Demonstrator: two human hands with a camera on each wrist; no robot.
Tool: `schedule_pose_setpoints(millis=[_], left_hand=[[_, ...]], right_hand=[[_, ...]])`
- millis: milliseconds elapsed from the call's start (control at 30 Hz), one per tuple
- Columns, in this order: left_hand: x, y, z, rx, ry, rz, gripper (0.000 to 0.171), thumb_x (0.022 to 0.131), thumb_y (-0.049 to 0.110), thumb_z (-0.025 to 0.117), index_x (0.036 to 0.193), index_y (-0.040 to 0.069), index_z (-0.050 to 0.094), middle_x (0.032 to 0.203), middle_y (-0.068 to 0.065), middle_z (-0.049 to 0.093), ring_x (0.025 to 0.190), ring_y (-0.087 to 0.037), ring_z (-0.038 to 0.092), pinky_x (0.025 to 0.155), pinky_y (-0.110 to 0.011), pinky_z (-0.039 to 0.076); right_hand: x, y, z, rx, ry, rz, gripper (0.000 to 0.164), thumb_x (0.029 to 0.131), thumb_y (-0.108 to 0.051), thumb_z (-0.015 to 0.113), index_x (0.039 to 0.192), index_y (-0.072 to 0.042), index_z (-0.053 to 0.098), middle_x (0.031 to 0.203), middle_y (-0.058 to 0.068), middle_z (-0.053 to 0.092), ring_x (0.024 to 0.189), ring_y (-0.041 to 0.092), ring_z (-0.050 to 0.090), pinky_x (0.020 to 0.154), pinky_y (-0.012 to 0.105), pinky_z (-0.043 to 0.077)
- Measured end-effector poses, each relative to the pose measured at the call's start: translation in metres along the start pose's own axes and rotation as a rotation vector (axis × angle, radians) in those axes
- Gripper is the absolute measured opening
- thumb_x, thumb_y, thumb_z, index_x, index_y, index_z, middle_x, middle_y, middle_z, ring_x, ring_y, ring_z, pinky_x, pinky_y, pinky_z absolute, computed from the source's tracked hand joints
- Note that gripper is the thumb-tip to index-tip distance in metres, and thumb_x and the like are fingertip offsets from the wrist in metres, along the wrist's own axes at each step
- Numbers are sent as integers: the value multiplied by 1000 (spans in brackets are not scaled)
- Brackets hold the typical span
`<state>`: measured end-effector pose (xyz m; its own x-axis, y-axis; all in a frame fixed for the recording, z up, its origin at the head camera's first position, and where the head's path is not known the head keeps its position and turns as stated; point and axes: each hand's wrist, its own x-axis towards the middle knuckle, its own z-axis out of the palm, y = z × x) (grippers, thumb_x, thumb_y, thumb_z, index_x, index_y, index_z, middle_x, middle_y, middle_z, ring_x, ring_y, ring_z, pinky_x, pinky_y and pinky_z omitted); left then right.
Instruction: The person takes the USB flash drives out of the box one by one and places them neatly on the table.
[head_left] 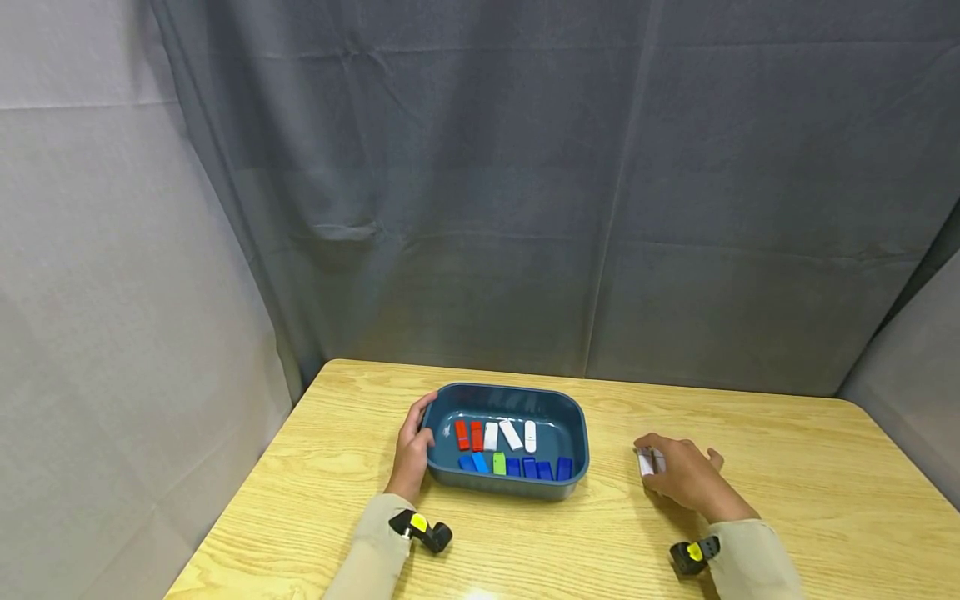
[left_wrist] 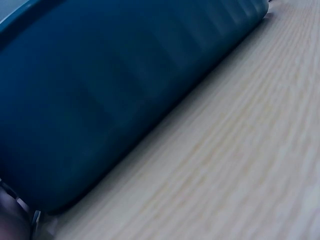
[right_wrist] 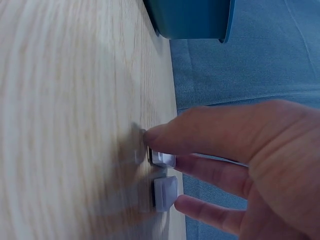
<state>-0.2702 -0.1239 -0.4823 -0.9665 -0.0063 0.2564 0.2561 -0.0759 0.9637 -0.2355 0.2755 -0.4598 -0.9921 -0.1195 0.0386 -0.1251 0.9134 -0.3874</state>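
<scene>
A dark teal plastic tub [head_left: 502,484] stands on the wooden table [head_left: 315,467]. My left hand [head_left: 411,450] grips its left end, with the thumb at the rim; in the left wrist view the tub's wall [left_wrist: 115,90] fills much of the picture. Over to the right, my right hand [head_left: 686,471] is low at the tabletop. Its thumb and a finger pinch a small white USB stick [right_wrist: 164,159]. Just beside that lies a second white USB stick [right_wrist: 166,193], close to another fingertip; whether they touch I cannot tell.
Inside the tub, small USB sticks lie in two rough rows: red ones [head_left: 477,436], white ones [head_left: 530,436], a green one [head_left: 498,463] and several blue ones [head_left: 529,467]. A grey curtain [head_left: 480,208] hangs behind the table, with pale cloth [head_left: 112,292] at the left.
</scene>
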Motion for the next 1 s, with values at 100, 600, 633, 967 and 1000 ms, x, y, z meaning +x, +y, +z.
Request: schedule_pose_setpoints(millis=[100,600,633,967,1000], left_hand=[[0,0,0,0,-1,2,72,69,-14,37,140,-4,42,149,-20,38,137,-37,32,108,-52,21],[-1,0,-1,3,-6,-8,71,72,-14,37,142,-1,42,150,-18,37,138,-36,30,109,-52,20],[0,0,-1,3,-5,-9,71,72,-14,37,142,-1,42,150,-18,37,138,-36,30,109,-52,20],[0,1,0,6,-3,-7,71,72,-14,37,141,-2,41,150,-20,36,138,-36,30,109,-53,20],[0,1,0,2,-4,-4,71,71,-14,37,141,-2,42,150,-20,36,138,-37,30,109,-52,20]], right_hand=[[-1,0,0,3,-2,-5,49,74,-10,76,121,-9,63,113,23,65,101,43,57,87,76,10],[1,-2,-2,-6,-37,12,51,74,-11,77,123,-10,62,116,22,64,101,41,57,88,76,10],[1,-1,-2,-6,-36,12,51,74,-11,77,123,-10,62,116,22,64,101,41,57,88,76,10],[1,-1,-2,-3,-36,18,50,74,-10,76,123,-10,62,117,24,63,101,42,57,88,76,10],[1,-1,-2,-3,-35,20,51,74,-10,76,123,-10,62,117,23,63,102,42,57,88,75,10]])
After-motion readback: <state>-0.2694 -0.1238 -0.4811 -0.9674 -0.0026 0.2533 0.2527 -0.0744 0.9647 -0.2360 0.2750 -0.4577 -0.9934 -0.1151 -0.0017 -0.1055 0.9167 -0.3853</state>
